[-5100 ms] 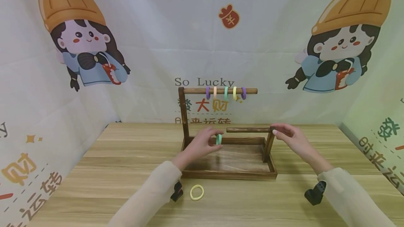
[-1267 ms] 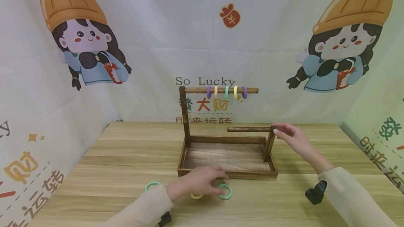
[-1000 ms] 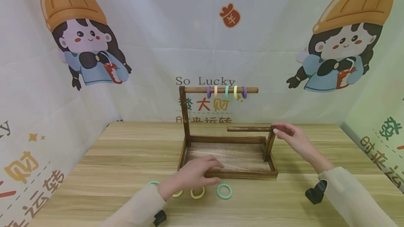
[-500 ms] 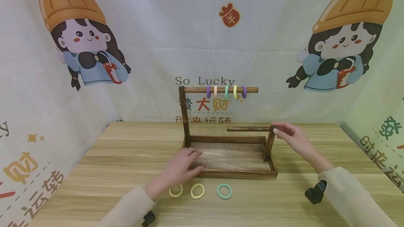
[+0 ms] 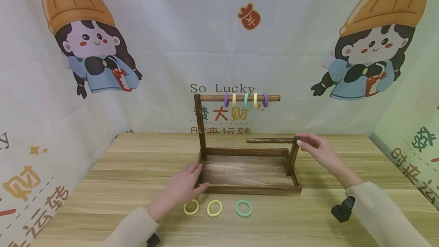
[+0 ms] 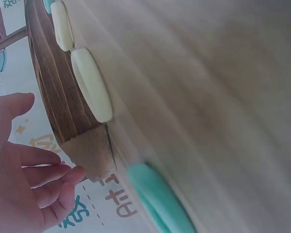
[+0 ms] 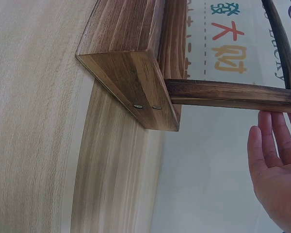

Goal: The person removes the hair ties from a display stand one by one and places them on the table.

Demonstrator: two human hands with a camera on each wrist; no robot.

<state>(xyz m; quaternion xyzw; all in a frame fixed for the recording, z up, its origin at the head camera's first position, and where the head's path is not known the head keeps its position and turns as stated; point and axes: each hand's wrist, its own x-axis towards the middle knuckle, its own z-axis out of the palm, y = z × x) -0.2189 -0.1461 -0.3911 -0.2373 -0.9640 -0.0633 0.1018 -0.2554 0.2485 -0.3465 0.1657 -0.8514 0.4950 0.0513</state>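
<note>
A dark wooden stand (image 5: 247,190) has a tray base, a tall post with a bar at left and a short post with a lower bar at right. My left hand (image 5: 180,188), fingers loosely spread and holding nothing, is by the tray's left end; contact cannot be told. My right hand (image 5: 322,155) holds the top of the short post (image 7: 233,94) between thumb and fingers. Two yellow rings (image 5: 214,208) and a green ring (image 5: 244,208) lie before the tray. Another green ring (image 6: 160,199), in the left wrist view, is hidden under my left forearm in the head view.
Several purple, pink, green and yellow rings (image 5: 255,100) hang on the upper bar (image 5: 212,98); the lower bar (image 5: 271,140) carries none. A light wooden table (image 5: 137,163) lies beneath, with a printed cloth (image 5: 171,48) behind and at both sides.
My left hand, earlier holding a green ring above the tray, let it go on the table in front. It then moved left to the tray's left end. My right hand has stayed put.
</note>
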